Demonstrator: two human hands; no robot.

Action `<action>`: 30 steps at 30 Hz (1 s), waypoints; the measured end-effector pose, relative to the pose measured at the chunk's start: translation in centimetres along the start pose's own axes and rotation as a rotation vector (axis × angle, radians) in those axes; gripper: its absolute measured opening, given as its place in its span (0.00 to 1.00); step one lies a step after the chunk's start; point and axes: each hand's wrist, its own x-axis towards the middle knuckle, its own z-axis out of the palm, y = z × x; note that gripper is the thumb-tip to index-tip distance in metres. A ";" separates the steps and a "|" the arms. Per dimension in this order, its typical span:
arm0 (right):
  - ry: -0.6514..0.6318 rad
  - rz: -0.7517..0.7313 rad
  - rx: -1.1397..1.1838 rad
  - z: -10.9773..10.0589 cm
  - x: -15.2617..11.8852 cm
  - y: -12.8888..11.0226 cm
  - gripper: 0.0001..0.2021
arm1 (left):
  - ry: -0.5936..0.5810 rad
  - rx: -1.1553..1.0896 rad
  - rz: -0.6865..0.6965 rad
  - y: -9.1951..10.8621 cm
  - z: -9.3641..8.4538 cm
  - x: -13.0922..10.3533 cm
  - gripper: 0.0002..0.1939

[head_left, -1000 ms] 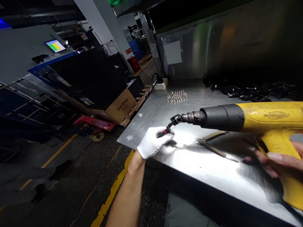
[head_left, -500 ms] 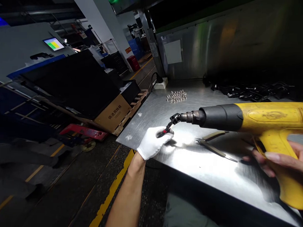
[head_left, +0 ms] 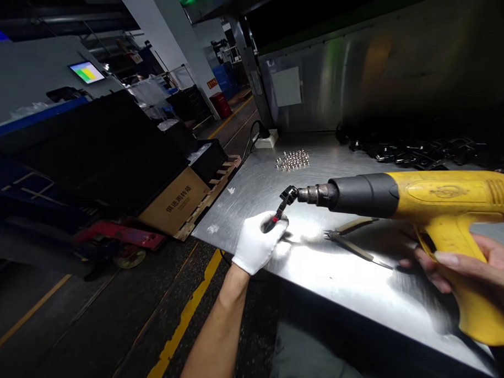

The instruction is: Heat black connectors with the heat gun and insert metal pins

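Left hand (head_left: 258,243): gripping black part (head_left: 290,195) | right hand (head_left: 483,266): gripping heat gun (head_left: 458,193) | black part: above table (head_left: 252,181), inboard of near-left corner; axis slants from left hand (nearer) toward nozzle (head_left: 318,195)

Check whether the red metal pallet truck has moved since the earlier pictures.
Yes: the red metal pallet truck has shifted left and down in view, away from the silvery metal table.

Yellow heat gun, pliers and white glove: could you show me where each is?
Yellow heat gun (head_left: 421,196): head view, on its yellow housing.
Pliers (head_left: 359,249): head view, on the lower handle.
White glove (head_left: 255,245): head view, on its middle.
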 end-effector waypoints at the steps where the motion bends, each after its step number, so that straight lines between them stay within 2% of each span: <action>1: -0.002 -0.005 0.002 0.0 0.1 0.0 0.14 | 0.003 0.008 0.008 0.0 0.0 0.0 0.07; 5: -0.021 0.000 0.013 0.0 0.2 -0.1 0.13 | 0.030 0.023 0.019 0.1 0.4 -0.3 0.07; 12: -0.051 -0.017 0.022 0.4 0.3 -0.3 0.12 | 0.150 -0.001 -0.026 0.4 1.8 -0.8 0.09; 19: -0.023 0.005 0.060 1.3 0.3 -0.8 0.13 | 0.259 0.070 -0.006 -0.6 3.0 -1.0 0.11; 24: -0.038 0.012 0.078 1.8 0.1 -1.3 0.13 | 0.249 0.117 -0.021 -1.2 3.0 -1.0 0.12; 30: -0.019 0.031 0.091 1.7 0.2 -1.3 0.14 | 0.259 0.109 -0.019 -0.9 3.3 -1.1 0.12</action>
